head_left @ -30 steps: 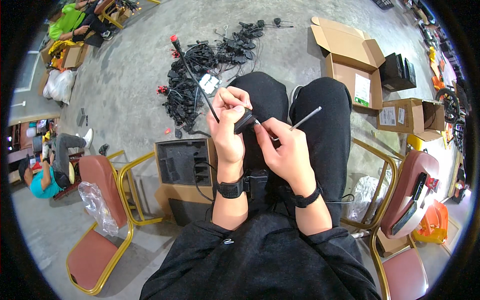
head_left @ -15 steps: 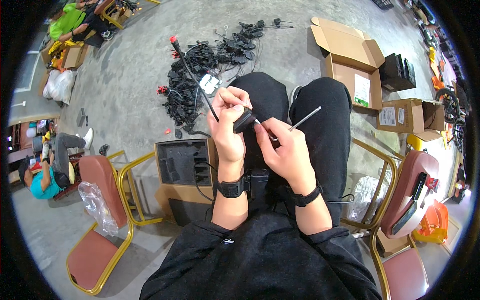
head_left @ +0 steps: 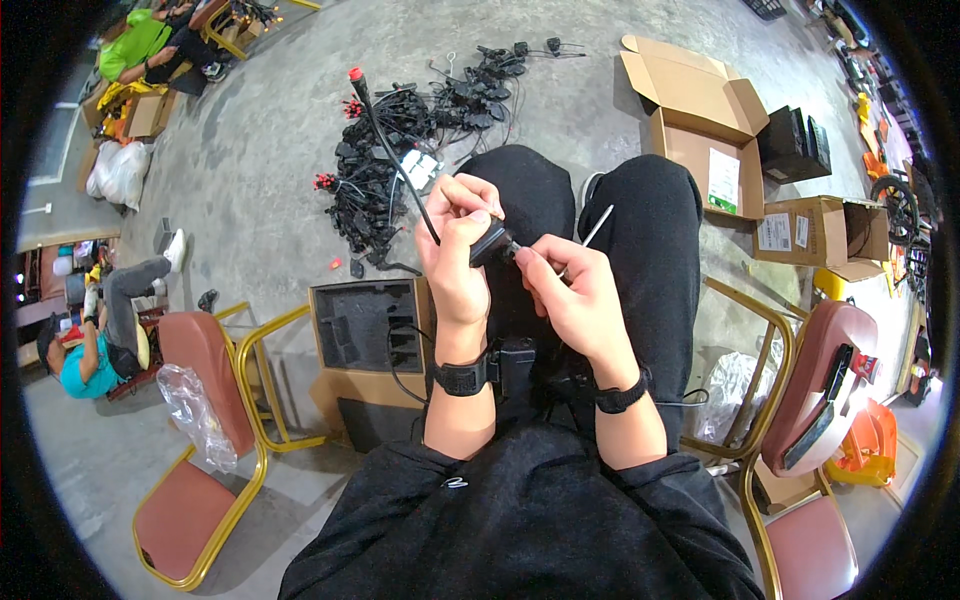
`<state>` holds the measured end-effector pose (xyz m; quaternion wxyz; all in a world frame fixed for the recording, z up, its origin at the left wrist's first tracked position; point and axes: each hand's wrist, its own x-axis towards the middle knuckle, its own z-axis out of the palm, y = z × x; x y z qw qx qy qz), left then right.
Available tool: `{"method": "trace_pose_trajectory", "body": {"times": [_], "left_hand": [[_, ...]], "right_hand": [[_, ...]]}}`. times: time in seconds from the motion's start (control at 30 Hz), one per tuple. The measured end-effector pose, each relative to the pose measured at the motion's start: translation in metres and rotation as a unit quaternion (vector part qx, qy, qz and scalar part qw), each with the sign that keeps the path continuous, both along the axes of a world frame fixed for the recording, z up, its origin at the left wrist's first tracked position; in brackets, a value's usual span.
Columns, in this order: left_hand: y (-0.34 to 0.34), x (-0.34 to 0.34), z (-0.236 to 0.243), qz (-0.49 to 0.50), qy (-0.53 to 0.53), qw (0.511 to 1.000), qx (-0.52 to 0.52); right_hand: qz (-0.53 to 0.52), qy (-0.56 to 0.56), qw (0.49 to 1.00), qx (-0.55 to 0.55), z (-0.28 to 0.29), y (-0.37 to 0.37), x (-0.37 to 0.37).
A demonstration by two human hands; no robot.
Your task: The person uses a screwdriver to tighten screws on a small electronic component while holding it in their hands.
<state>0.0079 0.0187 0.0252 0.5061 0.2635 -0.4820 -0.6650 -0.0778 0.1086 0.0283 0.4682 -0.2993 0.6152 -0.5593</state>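
Over my lap, my left hand (head_left: 456, 250) is closed round a small black box-shaped device (head_left: 488, 243). A black cable (head_left: 393, 158) runs up and left from that hand, ending in a red-tipped connector (head_left: 355, 75). My right hand (head_left: 578, 295) is closed, its thumb and forefinger pinched at the device's right end. A thin silver metal rod (head_left: 598, 225) sticks out above the right fingers, held in that hand; its lower part is hidden. Whatever sits between the fingertips is too small to make out.
A heap of black cabled parts (head_left: 365, 190) lies on the floor ahead. Left of my legs is a foam-lined box (head_left: 365, 325). Open cardboard boxes (head_left: 690, 140) stand at the right. Chairs (head_left: 205, 375) flank me; two other people are at the far left.
The metal rod has swung more upright and less of it shows above my right hand. My right fingers have shifted slightly. The red-tipped cable end has moved slightly right.
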Motion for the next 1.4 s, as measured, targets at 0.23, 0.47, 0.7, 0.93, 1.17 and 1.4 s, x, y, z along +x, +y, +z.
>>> {"method": "trace_pose_trajectory", "body": {"times": [0.23, 0.47, 0.7, 0.93, 1.17, 1.4], "left_hand": [[0.002, -0.002, 0.002, 0.001, 0.013, 1.0, 0.008], [0.001, 0.0, 0.002, 0.006, 0.005, 1.0, 0.011], [0.001, 0.001, -0.001, -0.005, 0.031, 0.999, 0.003], [0.0, 0.0, -0.002, -0.003, 0.048, 0.999, 0.013], [0.0, 0.001, -0.001, -0.004, 0.043, 0.999, 0.015], [0.002, 0.0, 0.001, -0.003, 0.043, 0.999, 0.02]], "right_hand": [[-0.03, 0.122, 0.992, -0.03, -0.001, 0.001, 0.006], [-0.029, 0.414, 0.9, -0.131, -0.009, -0.002, 0.009], [-0.025, 0.235, 0.969, -0.076, -0.002, 0.0, 0.006], [-0.005, 0.025, 1.0, 0.008, -0.004, 0.003, 0.003], [-0.009, 0.256, 0.962, -0.091, 0.001, 0.0, 0.007], [-0.021, 0.312, 0.943, -0.117, 0.001, -0.001, 0.007]]}}
